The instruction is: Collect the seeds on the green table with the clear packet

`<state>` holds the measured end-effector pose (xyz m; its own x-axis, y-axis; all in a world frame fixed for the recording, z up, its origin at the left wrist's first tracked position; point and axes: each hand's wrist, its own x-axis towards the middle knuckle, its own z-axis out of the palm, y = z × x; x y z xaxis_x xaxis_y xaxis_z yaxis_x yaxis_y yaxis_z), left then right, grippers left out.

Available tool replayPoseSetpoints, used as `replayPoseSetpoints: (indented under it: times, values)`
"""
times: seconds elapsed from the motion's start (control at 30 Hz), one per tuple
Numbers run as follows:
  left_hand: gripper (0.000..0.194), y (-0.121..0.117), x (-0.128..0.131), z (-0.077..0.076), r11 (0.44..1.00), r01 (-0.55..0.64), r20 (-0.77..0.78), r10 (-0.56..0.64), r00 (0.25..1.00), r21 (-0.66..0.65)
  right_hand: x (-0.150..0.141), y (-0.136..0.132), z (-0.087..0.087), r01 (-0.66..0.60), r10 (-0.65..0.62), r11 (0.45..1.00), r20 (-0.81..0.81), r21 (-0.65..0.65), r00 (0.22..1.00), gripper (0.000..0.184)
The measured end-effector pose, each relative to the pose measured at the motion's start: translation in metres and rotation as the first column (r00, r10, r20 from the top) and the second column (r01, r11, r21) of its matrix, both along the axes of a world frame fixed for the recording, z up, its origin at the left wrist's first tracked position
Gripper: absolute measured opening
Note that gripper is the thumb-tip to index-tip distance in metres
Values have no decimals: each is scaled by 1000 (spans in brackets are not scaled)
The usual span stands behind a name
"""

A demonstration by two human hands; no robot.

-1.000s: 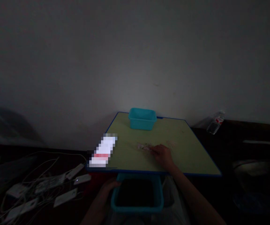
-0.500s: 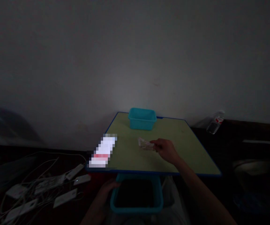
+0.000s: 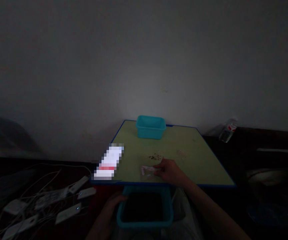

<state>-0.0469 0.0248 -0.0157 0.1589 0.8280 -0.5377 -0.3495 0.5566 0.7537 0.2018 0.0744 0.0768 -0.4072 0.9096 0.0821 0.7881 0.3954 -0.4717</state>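
Observation:
My right hand (image 3: pixel 170 170) pinches a thin, crumpled whitish wrapper (image 3: pixel 147 171) low over the near part of the board table. I cannot make out whether it is plastic or tissue. Just beyond it lies a small scatter of dark bits (image 3: pixel 156 156). Paler bits (image 3: pixel 182 153) are spread farther right. Below the table's front edge, my left hand (image 3: pixel 115 201) grips the left rim of a blue plastic basket (image 3: pixel 120 213). The inside of that basket is too dark to read.
Another blue basket (image 3: pixel 150 132) stands at the back of the table (image 3: pixel 181 136). A bright phone screen (image 3: pixel 109 162), blurred out, is at the left edge. Power strips and cables (image 3: pixel 52 196) crowd the lower left. A plastic bottle (image 3: pixel 227 131) is beyond the right edge.
My right hand has come nearer and slightly left with the wrapper, lowering towards the table's front edge. The dark and pale bits now show. My left hand stays at the basket.

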Motion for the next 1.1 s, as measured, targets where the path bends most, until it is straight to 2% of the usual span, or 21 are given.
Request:
replayPoseSetpoints:
  times: [0.13, 0.23, 0.33, 0.53, 0.63, 0.73, 0.87, 1.1]
  values:
    - [23, -1, 0, 0, 1000, 15, 19, -15, 1000, 8, 18, -2, 2, 57, -54, 996, 51, -65, 997, 33]
    - [21, 0, 1, -1, 1000, 0, 8, 0, 1000, 5, 35, -2, 3, 101, -97, 993, 79, -54, 992, 34]
    - [20, 0, 2, -3, 1000, -12, -33, 12, 999, -2, 51, 0, 6, 93, -87, 995, 122, -43, 989, 34]
    - [30, -1, 3, 1, 1000, 6, -11, -6, 1000, -23, 80, -1, 7, 112, -97, 991, 171, -80, 980, 35]
    - [29, -2, 5, 6, 1000, 6, -5, -7, 1000, -12, 93, -2, 6, 109, -97, 991, 139, -82, 986, 34]
    - [30, -3, 5, 6, 1000, 17, 21, -17, 1000, -4, 99, -3, 6, 70, -67, 990, 29, -123, 997, 34]
    - [34, -2, 4, 0, 999, 39, 49, -38, 998, -18, 80, 0, 10, -18, 9, 993, -78, -117, 997, 35]
    - [36, -2, 1, -1, 1000, 8, 69, -6, 998, -27, 6, -2, 10, -86, 85, 996, -16, -40, 996, 32]
